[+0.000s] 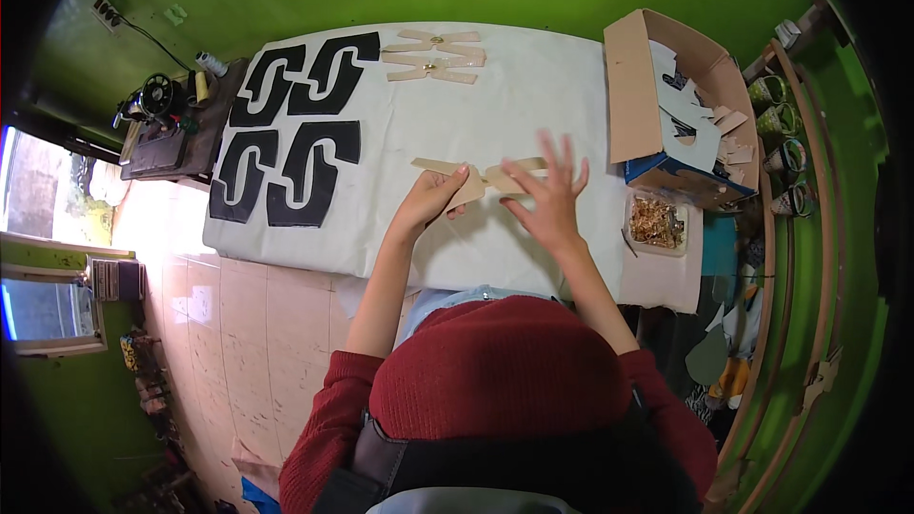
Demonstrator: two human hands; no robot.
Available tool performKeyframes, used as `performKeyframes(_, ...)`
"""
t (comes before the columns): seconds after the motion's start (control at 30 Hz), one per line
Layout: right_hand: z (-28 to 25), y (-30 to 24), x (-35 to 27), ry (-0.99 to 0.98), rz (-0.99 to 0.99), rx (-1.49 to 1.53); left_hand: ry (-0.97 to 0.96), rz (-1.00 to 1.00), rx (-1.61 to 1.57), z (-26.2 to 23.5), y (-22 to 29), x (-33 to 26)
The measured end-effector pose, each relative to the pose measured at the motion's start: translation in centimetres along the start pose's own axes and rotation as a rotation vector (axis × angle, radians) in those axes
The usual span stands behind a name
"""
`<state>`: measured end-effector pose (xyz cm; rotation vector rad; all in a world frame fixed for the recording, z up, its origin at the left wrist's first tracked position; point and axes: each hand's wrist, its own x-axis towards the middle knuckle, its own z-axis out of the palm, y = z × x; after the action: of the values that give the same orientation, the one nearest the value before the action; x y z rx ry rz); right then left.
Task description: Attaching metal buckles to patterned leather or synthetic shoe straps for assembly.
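A beige strap piece (466, 194) with narrow crossing arms is held above the white-covered table, in front of my body. My left hand (427, 200) pinches its left part between thumb and fingers. At the piece's right part is my right hand (550, 198), its fingers spread and slightly blurred, close to the strap or lightly touching it. Farther back on the table lie two similar beige strap pieces (434, 69), each with a small gold-coloured fitting at its middle.
Several black curved cut-outs (314, 174) lie at the table's left. On the right stand an open cardboard box (636, 100) of scraps and a clear tub (657, 224) of small gold-coloured parts. A sewing machine (157, 95) sits beyond the table's left edge.
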<state>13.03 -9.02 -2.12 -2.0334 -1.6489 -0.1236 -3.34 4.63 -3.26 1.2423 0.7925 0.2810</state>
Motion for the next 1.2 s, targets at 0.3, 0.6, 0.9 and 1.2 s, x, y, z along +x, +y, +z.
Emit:
performKeyframes(0.3, 3.2, 2.1, 4.8, -0.427, 0.204, 0.586, 0.182, 0.296, 0.456, -7.3, 1.2, 1.3)
performKeyframes(0.6, 6.8, 4.3, 8.7, -0.707, 0.254, 1.034, 0.027, 0.217, 0.198, -6.6, -0.2, 5.3)
performKeyframes(0.9, 10.0, 5.9, 10.7, -0.702, 0.286, 0.877, 0.100, 0.196, 0.110, -7.7, -2.1, 8.1)
performKeyframes(1.2, 14.7, 8.2, 15.3, -0.513, 0.493, 0.827, 0.419, 0.341, 0.285, -12.2, -5.3, 13.9)
